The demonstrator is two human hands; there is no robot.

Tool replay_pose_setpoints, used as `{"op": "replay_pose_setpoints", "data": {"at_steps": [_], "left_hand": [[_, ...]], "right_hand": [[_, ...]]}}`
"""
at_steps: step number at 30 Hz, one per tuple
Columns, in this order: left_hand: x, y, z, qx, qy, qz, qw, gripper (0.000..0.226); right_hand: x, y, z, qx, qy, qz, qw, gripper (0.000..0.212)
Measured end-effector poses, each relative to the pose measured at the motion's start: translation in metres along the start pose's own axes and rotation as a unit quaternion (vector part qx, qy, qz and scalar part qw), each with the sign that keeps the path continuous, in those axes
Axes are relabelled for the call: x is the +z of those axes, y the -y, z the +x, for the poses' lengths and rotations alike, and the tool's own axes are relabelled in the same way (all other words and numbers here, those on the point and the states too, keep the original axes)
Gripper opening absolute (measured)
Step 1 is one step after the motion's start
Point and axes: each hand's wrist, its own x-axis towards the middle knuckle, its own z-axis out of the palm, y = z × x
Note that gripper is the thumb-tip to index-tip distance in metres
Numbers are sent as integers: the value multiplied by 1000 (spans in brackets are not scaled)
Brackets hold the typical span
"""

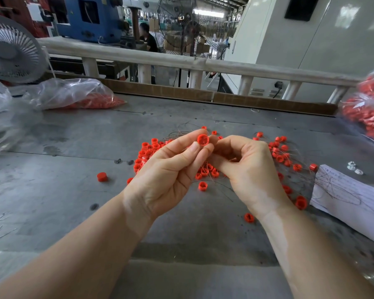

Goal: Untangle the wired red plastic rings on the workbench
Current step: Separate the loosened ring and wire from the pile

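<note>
Two hands are raised over the workbench (52,137). One red ring (203,140) is pinched by the left hand (171,169); thin wire seems pinched by the curled right hand (246,167). Beneath them, wired red rings (205,171) are scattered.

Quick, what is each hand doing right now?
Left hand: pinches a red ring at its fingertips.
Right hand: fingers curled, touching that ring; a grip cannot be told.

I see a grey metal surface (73,190) edged by a pale railing (160,59). Beyond it stand a blue machine (89,18), a pedestal fan (192,29) and a white cabinet (311,39). Daylight fills the hall.
</note>
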Motion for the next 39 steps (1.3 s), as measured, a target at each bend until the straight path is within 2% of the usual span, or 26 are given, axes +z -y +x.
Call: {"op": "replay_pose_setpoints", "data": {"at_steps": [3, 7, 9, 13, 19, 32, 33, 35, 37, 39], "left_hand": [[-1, 0, 0, 6, -1, 9, 1000, 25], [-3, 0, 2, 22, -3, 25, 999, 24], [-5, 0, 3, 32, -14, 31, 999, 24], [-9, 0, 5, 36, -37, 45, 998, 21], [-11, 1, 6, 39, -69, 57, 995, 20], [-7, 5, 4, 27, -35, 45, 998, 22], [-7, 4, 3, 27, -34, 45, 998, 22], [-6, 4, 3, 27, -36, 43, 998, 22], [-6, 3, 3, 27, -41, 38, 998, 22], [-6, 2, 3, 29, -44, 36, 998, 22]], "right_hand": [[1, -2, 0, 9, 3, 12, 1000, 9], [1, -3, 0, 17, 29, 4, 999, 17], [-1, -5, 1, 31, 36, -32, 998, 19], [-13, -15, 6, 70, -14, -172, 983, 26], [-14, -25, 5, 84, 6, -343, 935, 15], [-4, -38, 4, 26, 56, -463, 884, 6], [-5, -38, 5, 19, 51, -454, 889, 5], [-6, -34, 7, 23, 17, -373, 927, 8], [-9, -25, 8, 52, -22, -206, 977, 20], [-9, -13, 7, 81, -36, 13, 996, 18]]}}
